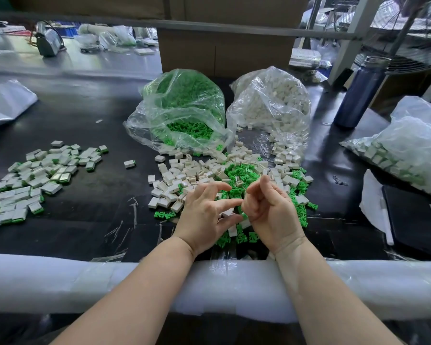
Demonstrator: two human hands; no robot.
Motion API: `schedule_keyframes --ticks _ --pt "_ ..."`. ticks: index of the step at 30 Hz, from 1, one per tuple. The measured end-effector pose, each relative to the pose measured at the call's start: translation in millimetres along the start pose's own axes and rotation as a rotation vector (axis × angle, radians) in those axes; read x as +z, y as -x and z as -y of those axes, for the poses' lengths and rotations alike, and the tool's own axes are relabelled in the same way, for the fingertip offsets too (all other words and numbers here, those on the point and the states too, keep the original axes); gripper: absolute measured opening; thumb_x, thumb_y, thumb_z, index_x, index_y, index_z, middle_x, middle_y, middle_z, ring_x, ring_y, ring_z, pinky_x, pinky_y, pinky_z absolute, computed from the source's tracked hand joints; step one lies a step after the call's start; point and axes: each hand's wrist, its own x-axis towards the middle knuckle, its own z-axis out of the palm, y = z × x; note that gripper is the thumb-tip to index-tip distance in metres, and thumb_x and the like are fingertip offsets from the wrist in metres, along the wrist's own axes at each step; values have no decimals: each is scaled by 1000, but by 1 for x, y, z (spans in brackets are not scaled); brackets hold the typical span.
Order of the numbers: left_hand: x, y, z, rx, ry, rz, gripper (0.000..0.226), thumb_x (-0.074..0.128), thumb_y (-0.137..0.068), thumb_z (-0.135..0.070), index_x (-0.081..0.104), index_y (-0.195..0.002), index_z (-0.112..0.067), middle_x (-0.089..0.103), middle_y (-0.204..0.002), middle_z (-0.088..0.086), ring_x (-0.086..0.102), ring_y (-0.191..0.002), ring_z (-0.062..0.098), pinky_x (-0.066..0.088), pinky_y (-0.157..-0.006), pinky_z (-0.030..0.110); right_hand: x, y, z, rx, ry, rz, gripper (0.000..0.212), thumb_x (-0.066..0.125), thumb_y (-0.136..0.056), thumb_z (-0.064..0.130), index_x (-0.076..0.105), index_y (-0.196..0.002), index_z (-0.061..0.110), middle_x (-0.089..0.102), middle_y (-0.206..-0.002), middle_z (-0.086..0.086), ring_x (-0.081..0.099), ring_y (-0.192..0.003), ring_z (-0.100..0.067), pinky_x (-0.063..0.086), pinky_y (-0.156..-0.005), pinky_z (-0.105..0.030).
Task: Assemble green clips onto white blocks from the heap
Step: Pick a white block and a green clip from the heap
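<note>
1. A padded white table edge runs across the foreground; a worker's two forearms reach over it toward the mixed heap of loose parts at the middle of the black bench.
2. At the near side of the heap, the left hand pinches a white block between thumb and fingers, its forefinger lifted clear.
3. The right hand meets it, fingers curled in around a green clip that touches the block; whether the clip is seated cannot be told.
4. The heap itself holds many unpaired white blocks, thickest on its left side, and green clips scattered through its middle and right, so much work appears to remain.
5. Well left of the heap lies a spread of finished blocks, each showing a green edge, with one finished piece lying alone between that spread and the heap.
6. Right of the heap, a clear bag of finished pieces sits beside a dark blue bottle.
7. Just behind the heap, an open bag of green clips and an open bag of white blocks are both largely full, suggesting the job is far from over.
</note>
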Motion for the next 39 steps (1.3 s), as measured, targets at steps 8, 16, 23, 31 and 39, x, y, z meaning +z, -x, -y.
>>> schedule_keyframes --ticks 8,16,23,31,39 --pt "1 0 1 -17 58 6 26 65 -82 -34 71 -103 -20 56 -117 1 41 -114 22 28 -97 35 -2 -2 -3 44 87 71 40 49 -85 35 63 -58 10 47 -45 -3 38 -42 -14 31 -44 -23" --pt "-5 0 0 -157 214 -165 29 70 -79 -19 69 -108 -15 55 -103 8 48 -102 23 42 -94 40 -1 -3 -13 -225 833 -79 22 61 -85 -1 64 -87 21 66 -84 3 62 -78 -6 52 -72 -18" --pt "-6 0 -2 -142 214 -171 36 73 -77 -19 67 -112 -19 53 -101 4 49 -98 23 43 -91 41 3 0 -12 -207 832 -93 24 66 -82 -1 62 -90 22 65 -74 4 61 -63 0 50 -55 -16" --pt "1 -1 6 -339 -59 -192 21 66 -80 -39 72 -90 -21 40 -92 -7 45 -100 18 24 -83 28 -3 -3 -14 -277 984 -194 17 67 -83 3 68 -98 10 67 -87 3 64 -84 -10 51 -78 -16" --pt "5 -2 9 -381 -138 -144 27 58 -83 -48 70 -96 -28 44 -102 -7 38 -105 14 18 -85 30 -4 -4 -16 -309 1055 -212 15 70 -80 4 65 -87 16 63 -78 9 61 -75 -4 49 -71 -10"
